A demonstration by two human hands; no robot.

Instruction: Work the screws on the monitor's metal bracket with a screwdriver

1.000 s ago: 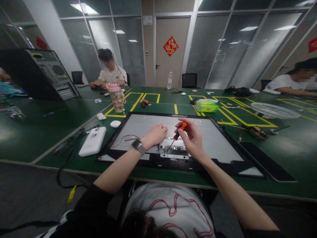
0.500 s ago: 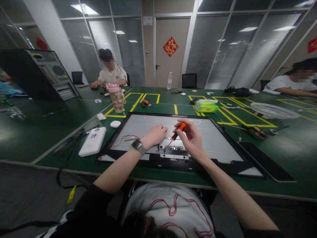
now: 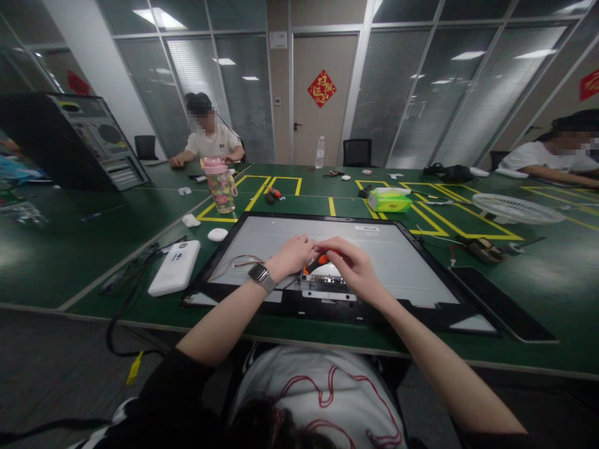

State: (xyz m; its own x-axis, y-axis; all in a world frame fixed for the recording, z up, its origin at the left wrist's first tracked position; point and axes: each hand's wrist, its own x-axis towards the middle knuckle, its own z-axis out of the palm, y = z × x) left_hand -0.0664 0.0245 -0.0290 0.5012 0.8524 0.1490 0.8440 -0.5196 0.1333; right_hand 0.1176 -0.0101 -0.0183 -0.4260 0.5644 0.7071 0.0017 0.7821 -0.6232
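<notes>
A monitor panel (image 3: 412, 262) lies back-up on the green table in front of me, with a metal bracket (image 3: 327, 288) near its front edge. My right hand (image 3: 353, 269) grips an orange-handled screwdriver (image 3: 317, 261), now lying low and nearly flat over the bracket. My left hand (image 3: 294, 254), with a watch on the wrist, rests curled on the panel just left of the screwdriver and touches its handle end. Thin wires (image 3: 236, 262) run across the panel to the left of my hands.
A white power bank (image 3: 175, 267) lies left of the panel, a dark flat cover (image 3: 503, 302) right of it. A pink-lidded bottle (image 3: 221, 183), green tissue pack (image 3: 389, 201), white fan grille (image 3: 517, 208) and PC case (image 3: 88, 140) stand farther back. Two other people sit at the table's far sides.
My right hand has lowered and tipped the screwdriver from a steep stance to nearly flat, moving left until it meets my left hand. The left hand stayed in place.
</notes>
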